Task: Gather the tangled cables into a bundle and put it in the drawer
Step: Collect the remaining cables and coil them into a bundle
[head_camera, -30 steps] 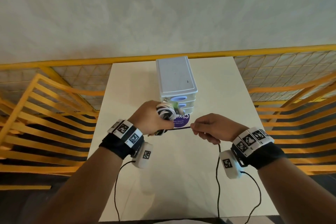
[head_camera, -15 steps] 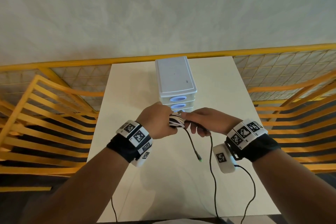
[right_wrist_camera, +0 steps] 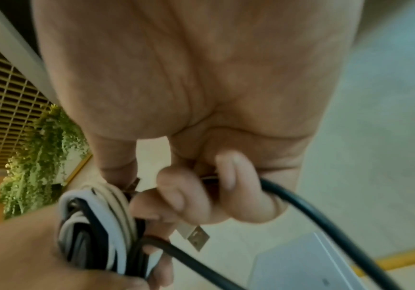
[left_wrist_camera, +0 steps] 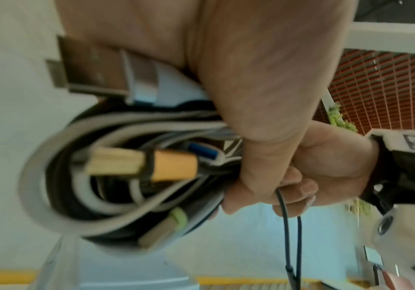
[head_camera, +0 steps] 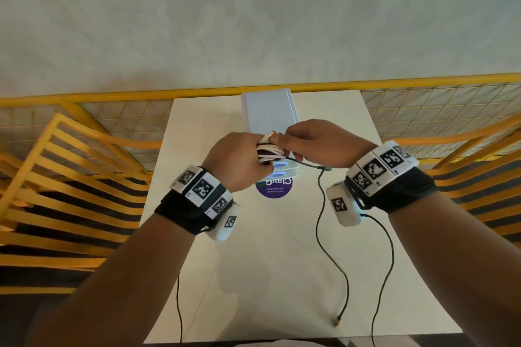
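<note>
A coil of white and black cables, the bundle (head_camera: 269,153), is held above the table in front of the white drawer unit (head_camera: 267,113). My left hand (head_camera: 248,156) grips it, fingers curled round the coil (left_wrist_camera: 117,176), where a gold plug (left_wrist_camera: 142,164) and a silver plug (left_wrist_camera: 97,72) stick out. My right hand (head_camera: 286,139) is against the top of the bundle and pinches a black cable (right_wrist_camera: 313,213). That cable (head_camera: 320,222) hangs from the hand, and its tail end (head_camera: 337,325) lies on the table. The drawers appear closed.
The drawer unit stands at the back middle of the cream table (head_camera: 197,149), with a round purple sticker (head_camera: 275,187) just in front of it. Yellow railings (head_camera: 70,177) flank the table on both sides. Thin black wrist-camera leads (head_camera: 386,262) trail toward the near edge.
Both hands have risen toward the drawer unit. My right hand went from beside the bundle to its top, carrying the black cable, whose tail is now drawn further onto the table.
</note>
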Available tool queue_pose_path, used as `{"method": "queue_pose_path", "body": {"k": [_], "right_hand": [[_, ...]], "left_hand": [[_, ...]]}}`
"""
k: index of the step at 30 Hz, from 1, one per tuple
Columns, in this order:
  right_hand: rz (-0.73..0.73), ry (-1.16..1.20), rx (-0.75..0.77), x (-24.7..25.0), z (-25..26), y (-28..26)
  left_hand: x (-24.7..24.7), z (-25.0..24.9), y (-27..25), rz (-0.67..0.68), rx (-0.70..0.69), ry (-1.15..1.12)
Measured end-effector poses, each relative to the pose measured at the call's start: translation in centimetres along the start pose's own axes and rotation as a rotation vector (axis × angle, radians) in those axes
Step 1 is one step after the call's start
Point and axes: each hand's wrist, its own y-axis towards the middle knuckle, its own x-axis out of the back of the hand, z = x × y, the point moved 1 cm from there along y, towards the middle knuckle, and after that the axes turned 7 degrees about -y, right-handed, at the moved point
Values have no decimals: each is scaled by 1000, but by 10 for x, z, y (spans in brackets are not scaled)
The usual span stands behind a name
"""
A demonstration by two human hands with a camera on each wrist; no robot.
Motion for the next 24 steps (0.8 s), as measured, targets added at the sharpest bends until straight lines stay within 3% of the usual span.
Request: {"method": "queue_pose_path", "body": {"k": [4, 8, 12, 18, 21, 24], "right_hand": [[87, 104, -70, -25, -20, -5], [118, 267, -161, -49, -35, -9], [152, 189, -139, -53, -35, -15], [426, -68, -57, -62, -12, -9], [554, -4, -108, -70, -13, -5], [595, 41, -142, -79, -13, -5]], "left_hand": [[-15, 9, -4, 94, -1, 51], [-25, 11, -7, 282, 51, 230], [-38, 6, -10, 427, 57, 335], [-58, 1, -13, 491, -56, 387], [-62, 0, -14, 513, -85, 399], [-65, 1, -14, 491, -106, 397]]}}
